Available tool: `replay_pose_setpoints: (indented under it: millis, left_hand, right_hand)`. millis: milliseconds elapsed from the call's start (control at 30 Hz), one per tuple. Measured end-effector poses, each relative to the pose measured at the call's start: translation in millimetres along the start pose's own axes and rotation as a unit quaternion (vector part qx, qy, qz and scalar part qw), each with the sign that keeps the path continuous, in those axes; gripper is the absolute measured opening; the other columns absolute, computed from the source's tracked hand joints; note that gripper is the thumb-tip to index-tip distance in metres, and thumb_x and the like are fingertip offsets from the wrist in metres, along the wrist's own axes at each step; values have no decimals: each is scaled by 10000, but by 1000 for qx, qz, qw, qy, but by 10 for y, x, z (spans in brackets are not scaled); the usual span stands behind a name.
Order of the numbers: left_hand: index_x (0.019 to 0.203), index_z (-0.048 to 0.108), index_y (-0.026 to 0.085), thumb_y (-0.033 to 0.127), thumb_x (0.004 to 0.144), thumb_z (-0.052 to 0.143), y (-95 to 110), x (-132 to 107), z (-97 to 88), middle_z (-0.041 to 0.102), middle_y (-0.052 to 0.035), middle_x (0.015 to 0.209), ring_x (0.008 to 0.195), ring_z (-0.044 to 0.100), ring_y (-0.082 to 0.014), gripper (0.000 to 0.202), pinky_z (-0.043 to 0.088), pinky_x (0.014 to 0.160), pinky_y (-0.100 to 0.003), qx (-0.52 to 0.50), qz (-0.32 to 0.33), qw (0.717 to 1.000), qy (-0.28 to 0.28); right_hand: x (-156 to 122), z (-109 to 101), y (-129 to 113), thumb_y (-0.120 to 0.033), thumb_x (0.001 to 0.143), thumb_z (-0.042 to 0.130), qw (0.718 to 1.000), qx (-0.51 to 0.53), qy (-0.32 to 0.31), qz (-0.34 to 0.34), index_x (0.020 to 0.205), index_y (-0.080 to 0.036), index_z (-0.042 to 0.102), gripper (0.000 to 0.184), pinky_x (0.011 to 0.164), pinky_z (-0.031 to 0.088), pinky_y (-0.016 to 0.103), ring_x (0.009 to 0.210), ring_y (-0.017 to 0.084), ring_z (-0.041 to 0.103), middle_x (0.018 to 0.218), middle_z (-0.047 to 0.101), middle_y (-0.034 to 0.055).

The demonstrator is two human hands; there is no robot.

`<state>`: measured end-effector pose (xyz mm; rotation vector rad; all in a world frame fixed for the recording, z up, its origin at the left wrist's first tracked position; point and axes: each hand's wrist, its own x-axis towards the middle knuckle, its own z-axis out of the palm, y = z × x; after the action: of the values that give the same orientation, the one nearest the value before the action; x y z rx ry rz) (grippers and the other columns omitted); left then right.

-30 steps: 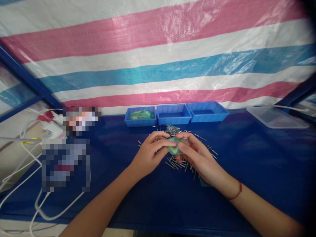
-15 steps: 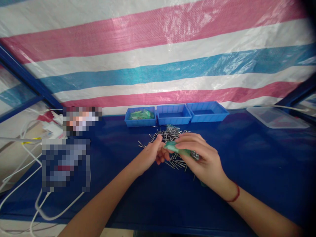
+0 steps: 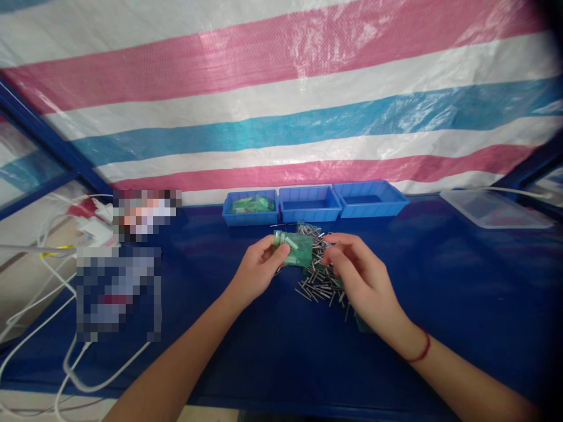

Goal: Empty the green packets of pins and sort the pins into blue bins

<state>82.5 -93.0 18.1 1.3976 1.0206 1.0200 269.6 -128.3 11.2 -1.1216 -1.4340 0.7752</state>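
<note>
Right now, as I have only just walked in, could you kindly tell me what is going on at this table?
A person holds a small green bag with pale pieces inside in the left hand. The right hand is beside the bag, over a loose pile of metal pins; whether its fingers hold anything is unclear. Behind the pile, three blue trays stand in a row, the leftmost holding green packets.

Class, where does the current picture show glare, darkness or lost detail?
Head view: glare on the pink, white and blue striped plastic sheet; head view: blocky pixelation at left; head view: dark right edge; head view: thin silver metal rods slightly soft.
</note>
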Motion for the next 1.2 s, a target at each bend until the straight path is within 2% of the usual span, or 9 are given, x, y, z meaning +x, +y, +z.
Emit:
replay_pose_setpoints:
  millis: [200,300,400,533,600,667,867,1033,1200]
  left_hand:
    - [989,676,191,236,918,547,91,-83,26,635,-63,970,942,591,-179,154,458,873,-320,252,236,937,-57]
    - [1058,674,228,192,913,539,90,-109,41,588,-85,1157,1117,547,-209,201,442,940,-350,289,284,911,-74]
    - [1125,652,266,144,913,478,66,-117,47,497,-86,1305,1225,474,-227,300,432,959,-359,282,279,916,-59]
    - [1219,577,249,254,927,476,64,-106,35,581,-74,1164,992,565,-190,310,460,800,-286,196,162,967,0]
    - [1003,657,201,389,944,440,66,-86,22,615,-26,836,733,549,-152,293,422,672,-260,174,76,982,1]
    - [746,662,172,516,947,356,55,-57,14,523,2,612,601,485,-134,502,372,606,-258,156,8,987,-29]
    - [738,629,161,752,835,302,-1,2,56,537,-2,587,492,432,-103,682,322,495,-238,-46,-126,984,-113]
    - [803,616,152,541,753,673,50,-25,85,555,21,679,585,513,-81,396,410,575,-208,-106,-115,986,-59]
    - [865,626,155,452,794,661,116,93,-90,590,4,756,625,539,-84,308,440,584,-194,-47,-33,998,36]
  right_hand:
    - [57,59,-12,-602,912,392,944,207,-118,227,1034,-195,541,451,410,304,221,413,97,425,546,568,-32]
    - [63,50,-34,-505,826,624,927,255,-112,250,1021,-203,548,368,442,356,203,479,88,490,631,599,-33]
    - [79,27,-15,-407,757,735,929,270,-85,240,1120,-249,526,447,485,433,209,574,108,574,772,658,-20]
    - [99,11,74,-378,766,733,968,214,-13,131,1075,-242,600,363,564,526,260,696,151,651,880,707,17]
    - [90,2,96,-343,786,720,988,143,31,44,965,-222,657,226,657,558,304,771,175,672,897,718,33]
    - [70,-14,81,-281,813,695,995,63,53,-53,932,-228,683,131,738,562,350,833,194,677,924,721,44]
    - [15,-50,-17,-73,804,636,938,-134,-31,-319,997,-282,699,291,893,510,463,1016,240,628,1004,730,30]
    - [1,-23,23,-31,796,573,909,-229,-74,-340,1084,-269,671,387,944,482,506,1157,270,545,1128,691,36]
    - [11,-34,-14,-54,797,545,916,-214,-75,-331,1109,-250,633,379,990,456,526,1205,281,511,1210,631,75]
